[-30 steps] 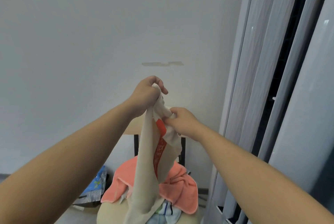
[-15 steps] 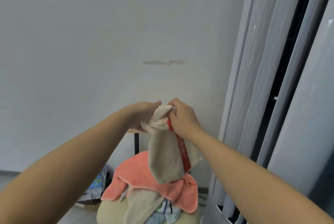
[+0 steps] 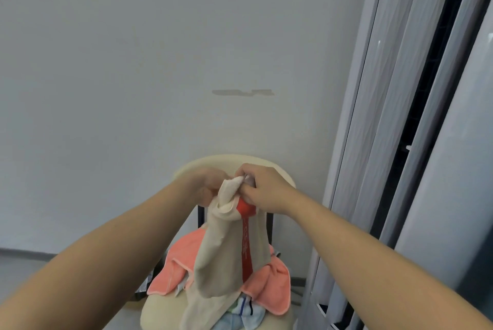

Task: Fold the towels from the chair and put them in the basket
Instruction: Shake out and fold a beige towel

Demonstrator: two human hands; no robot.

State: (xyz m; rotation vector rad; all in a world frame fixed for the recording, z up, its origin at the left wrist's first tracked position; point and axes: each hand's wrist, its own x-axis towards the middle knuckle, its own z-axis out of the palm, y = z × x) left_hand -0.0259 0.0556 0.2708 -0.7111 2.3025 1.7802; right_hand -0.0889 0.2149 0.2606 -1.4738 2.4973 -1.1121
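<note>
Head view: both my hands clamped on the beige towel [image 3: 226, 244], held up over the chair [image 3: 192, 167].

Left hand [image 3: 210, 185] and right hand [image 3: 262, 188] sit side by side, almost touching, with the fingers [image 3: 249, 169] curled round the towel's bunched top edge. The left is motion-blurred, so its exact grip is unclear. The towel hangs straight down in front of the chair back, a red stripe [image 3: 246, 252] running down it and its lower end trailing onto the seat pile. That pile has a pink towel [image 3: 269, 289] draped across it, with a blue-striped towel [image 3: 246, 308] under it at the front. Behind is a white wall with a grey scuff [image 3: 242, 93], and a grey curtain [image 3: 373, 143] hangs on the right.
</note>
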